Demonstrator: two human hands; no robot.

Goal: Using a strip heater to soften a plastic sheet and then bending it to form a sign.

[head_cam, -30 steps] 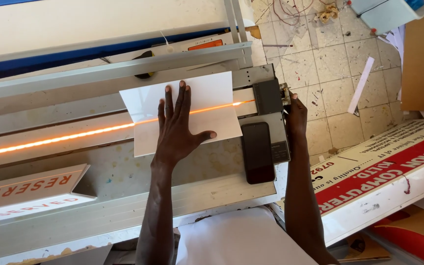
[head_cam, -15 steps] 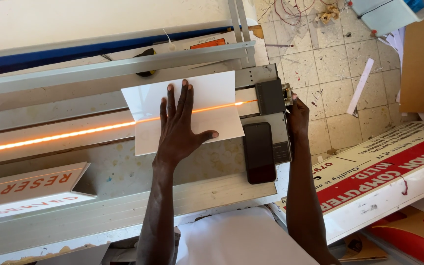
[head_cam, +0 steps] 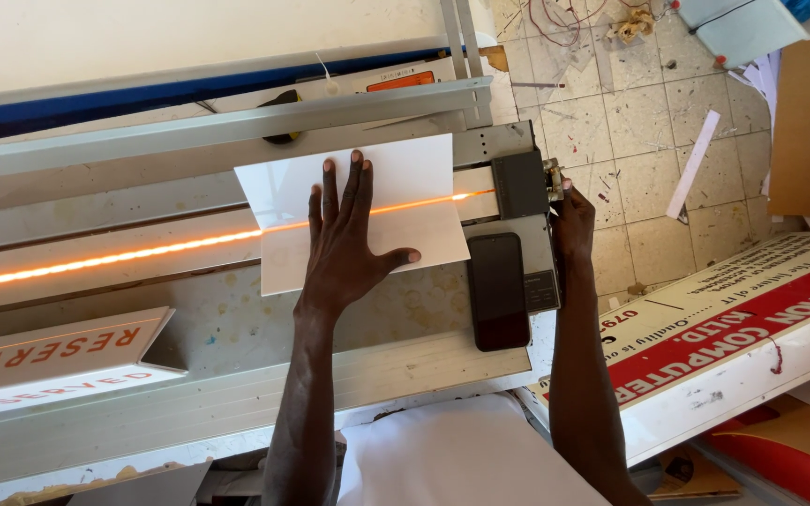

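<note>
Nothing much shifted since earlier: white sheet (head_cam: 358,211) kept pinned across the orange glowing line (head_cam: 124,255) by left hand (head_cam: 349,248), fingers spread flat. Right hand (head_cam: 572,220) closed on machine's right-end knob (head_cam: 551,176); phone (head_cam: 497,290) lies near.

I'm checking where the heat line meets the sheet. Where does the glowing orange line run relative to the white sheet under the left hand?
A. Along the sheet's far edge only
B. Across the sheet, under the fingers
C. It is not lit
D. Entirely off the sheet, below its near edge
B: the glowing orange line runs across the white sheet, showing either side of the left hand pressed flat on it.
</note>
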